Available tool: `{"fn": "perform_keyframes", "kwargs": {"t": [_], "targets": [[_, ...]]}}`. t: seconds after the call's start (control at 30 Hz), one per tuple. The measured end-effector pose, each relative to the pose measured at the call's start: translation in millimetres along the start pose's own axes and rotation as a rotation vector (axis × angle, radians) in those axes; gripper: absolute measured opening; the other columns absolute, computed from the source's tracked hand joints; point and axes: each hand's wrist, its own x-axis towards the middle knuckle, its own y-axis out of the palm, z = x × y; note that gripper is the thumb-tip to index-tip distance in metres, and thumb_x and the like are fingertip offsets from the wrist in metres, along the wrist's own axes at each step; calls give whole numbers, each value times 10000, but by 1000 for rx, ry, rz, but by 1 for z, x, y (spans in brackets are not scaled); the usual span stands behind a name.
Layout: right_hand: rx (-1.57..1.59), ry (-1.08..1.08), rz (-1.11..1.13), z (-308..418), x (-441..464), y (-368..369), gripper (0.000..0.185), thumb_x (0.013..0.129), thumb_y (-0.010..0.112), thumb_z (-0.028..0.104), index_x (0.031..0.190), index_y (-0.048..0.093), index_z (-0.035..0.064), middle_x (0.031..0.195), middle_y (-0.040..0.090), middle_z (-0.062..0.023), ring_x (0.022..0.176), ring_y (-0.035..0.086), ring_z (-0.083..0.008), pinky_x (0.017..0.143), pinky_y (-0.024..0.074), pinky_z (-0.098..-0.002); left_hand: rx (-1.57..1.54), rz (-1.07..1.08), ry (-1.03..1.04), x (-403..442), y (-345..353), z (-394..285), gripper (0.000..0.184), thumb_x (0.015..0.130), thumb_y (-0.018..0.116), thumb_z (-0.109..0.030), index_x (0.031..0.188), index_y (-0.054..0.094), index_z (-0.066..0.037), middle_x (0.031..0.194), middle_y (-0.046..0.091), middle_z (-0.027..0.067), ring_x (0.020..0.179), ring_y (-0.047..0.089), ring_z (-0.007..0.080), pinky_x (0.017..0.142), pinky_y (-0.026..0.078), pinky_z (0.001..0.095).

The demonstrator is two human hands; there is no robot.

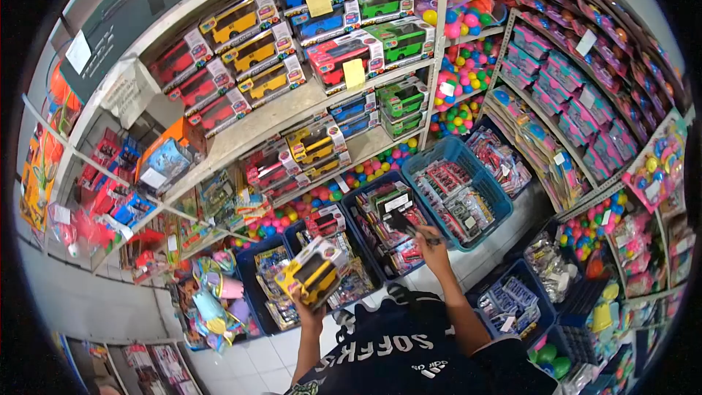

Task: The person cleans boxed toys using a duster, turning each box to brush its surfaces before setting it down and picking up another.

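My left hand (310, 310) grips a boxed yellow toy bus (311, 275) from below, tilted in front of my body. In my right hand (434, 247) is a dark, slim tool (402, 222) with a wider black end; its exact kind cannot be made out. That black end is over a dark blue crate (349, 203) of packaged toys. Below the held box stands another crate with colourful small packs, and a boxed red toy car (326, 221) lies at its back.
Boxed toy buses (240, 20) in red, yellow, blue and green fill the shelves (292, 99) ahead. A teal crate (457, 153) stands right of centre. Coloured balls (464, 66) sit behind. Blue crates (506, 306) and toy buckets (212, 311) flank me.
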Motion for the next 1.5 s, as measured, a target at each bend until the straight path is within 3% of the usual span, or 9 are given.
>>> {"fn": "perform_keyframes", "kwargs": {"t": [0.03, 0.07, 0.1, 0.2, 0.3, 0.6, 0.87, 1.33, 1.5], "targets": [[-4, -14, -10, 32, 1, 24, 273, 964, 593, 194, 1183, 492, 66, 836, 654, -47, 611, 558, -68, 518, 454, -214, 147, -150, -109, -7, -3, -17, 649, 789, 518, -726, 1261, 446, -286, 1082, 565, 13, 867, 558, 147, 666, 454, 284], [32, -106, -61, 42, 3, 44, 225, 972, 574, 168, 1150, 488, 62, 808, 652, -67, 596, 551, -70, 518, 448, -220, 165, -267, 1, -7, 3, -23, 697, 751, 528, -767, 1261, 439, -301, 1138, 526, -9, 824, 516, 128, 565, 354, 256], [-12, -40, -1, 70, 17, -53, 218, 972, 570, 158, 1144, 485, 55, 816, 654, -81, 602, 558, -76, 528, 457, -226, 75, -321, -40, 5, 61, 81, 698, 756, 542, -752, 1270, 440, -291, 1180, 507, -12, 880, 525, 132, 567, 366, 254], [146, 23, 54, 103, 28, -31, 206, 987, 538, 161, 1133, 490, 23, 824, 660, -105, 614, 576, -99, 562, 471, -235, 99, -271, 113, 1, 62, 52, 523, 869, 563, -570, 1222, 491, -191, 1206, 491, 16, 1098, 495, 200, 934, 384, 456], [148, 21, 86, 138, 37, -45, 241, 1012, 489, 233, 1128, 505, 22, 810, 652, -100, 609, 574, -115, 584, 465, -239, 53, -337, 241, -9, 90, 54, 504, 868, 610, -474, 1233, 437, -172, 1160, 492, 25, 1098, 496, 212, 954, 394, 466], [126, 302, -97, 116, 42, -78, 408, 965, 534, 465, 960, 633, 69, 662, 398, 46, 575, 374, -64, 512, 269, -251, 261, -352, 283, -53, 128, 39, 804, 851, 616, -457, 1497, 221, -184, 1272, 458, 128, 1131, 502, 266, 916, 479, 501], [501, 430, -128, 107, 36, -92, 360, 963, 557, 398, 1024, 561, 43, 774, 559, -82, 612, 495, -168, 580, 421, -306, 348, -335, 265, -96, 188, 13, 805, 804, 662, -421, 1474, 279, -192, 1313, 478, 114, 1159, 526, 238, 912, 492, 413], [367, 471, 403, 129, 44, -32, 290, 982, 528, 364, 1004, 565, 78, 817, 592, -46, 619, 552, -143, 567, 456, -293, 237, -483, 280, -123, 214, 35, 814, 854, 685, -224, 1492, 185, -158, 1195, 490, 158, 1081, 590, 247, 843, 553, 367], [260, 360, 401, 150, 43, -22, 288, 988, 521, 353, 983, 574, 70, 794, 574, -30, 629, 535, -114, 559, 446, -270, 395, -492, 305, -124, 197, 41, 881, 832, 726, -314, 1498, 167, -175, 1180, 489, 120, 1016, 586, 221, 822, 531, 343]]}}
